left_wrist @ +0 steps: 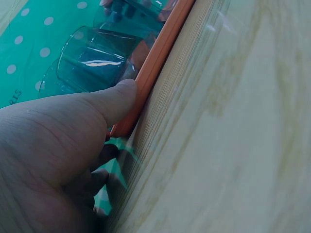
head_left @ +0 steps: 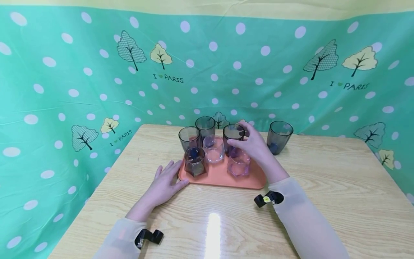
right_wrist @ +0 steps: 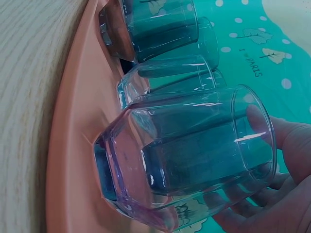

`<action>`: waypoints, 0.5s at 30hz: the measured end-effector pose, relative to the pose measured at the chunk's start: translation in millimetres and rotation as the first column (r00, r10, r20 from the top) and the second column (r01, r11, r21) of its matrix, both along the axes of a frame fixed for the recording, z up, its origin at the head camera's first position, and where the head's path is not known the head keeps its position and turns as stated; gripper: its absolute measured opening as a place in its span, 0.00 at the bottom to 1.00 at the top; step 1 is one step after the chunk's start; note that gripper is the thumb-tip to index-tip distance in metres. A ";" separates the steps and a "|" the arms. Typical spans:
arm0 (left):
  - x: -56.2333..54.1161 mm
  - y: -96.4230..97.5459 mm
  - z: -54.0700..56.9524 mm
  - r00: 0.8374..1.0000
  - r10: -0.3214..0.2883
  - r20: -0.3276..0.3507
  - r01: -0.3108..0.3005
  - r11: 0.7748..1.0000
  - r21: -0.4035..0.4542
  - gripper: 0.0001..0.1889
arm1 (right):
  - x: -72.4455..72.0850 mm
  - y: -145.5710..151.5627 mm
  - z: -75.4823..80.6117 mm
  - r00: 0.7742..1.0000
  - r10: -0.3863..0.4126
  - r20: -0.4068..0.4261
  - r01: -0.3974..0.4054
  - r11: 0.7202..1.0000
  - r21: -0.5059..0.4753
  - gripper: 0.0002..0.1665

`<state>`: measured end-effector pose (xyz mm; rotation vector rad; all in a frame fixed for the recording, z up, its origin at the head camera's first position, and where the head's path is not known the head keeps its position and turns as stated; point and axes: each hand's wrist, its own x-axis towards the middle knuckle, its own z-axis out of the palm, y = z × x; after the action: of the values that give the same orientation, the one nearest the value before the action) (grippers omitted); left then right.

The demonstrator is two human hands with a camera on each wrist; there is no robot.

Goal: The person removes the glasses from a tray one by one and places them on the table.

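Note:
My right hand [head_left: 253,144] grips a tall dark glass [head_left: 233,133] near its rim, thumb on the near side and fingers behind. Just in front of that glass stands a short pink-tinted glass [head_left: 238,166] on the orange tray [head_left: 213,180]; it fills much of the right wrist view, and the gripped glass shows only through it. My left hand [head_left: 165,183] lies at the tray's front left corner, fingers extended along the left side. In the left wrist view, its thumb [left_wrist: 119,99] touches the tray rim [left_wrist: 155,63].
Also on the tray are a short dark glass [head_left: 195,163] and a short clear glass [head_left: 214,151]. Two tall dark glasses [head_left: 189,136] [head_left: 205,124] stand at its back left. Another tall dark glass [head_left: 279,138] stands on the table right of the tray. A green curtain [head_left: 200,72] hangs behind.

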<state>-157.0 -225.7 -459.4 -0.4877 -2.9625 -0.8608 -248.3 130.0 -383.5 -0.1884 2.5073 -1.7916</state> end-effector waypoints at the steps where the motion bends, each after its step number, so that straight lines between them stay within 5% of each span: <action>1: 0.0 0.2 0.4 1.000 0.000 0.001 0.000 1.000 -0.001 0.46 | 0.1 0.1 0.3 1.000 -0.001 0.001 0.001 1.000 -0.002 0.56; 15: 0.4 0.2 0.5 1.000 -0.005 -0.002 0.005 1.000 0.006 0.45 | 1.0 -0.6 0.6 1.000 -0.016 0.000 0.016 1.000 0.007 0.53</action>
<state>-156.7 -225.4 -458.9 -0.4954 -2.9567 -0.8692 -247.3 129.4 -382.8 -0.1684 2.5226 -1.7884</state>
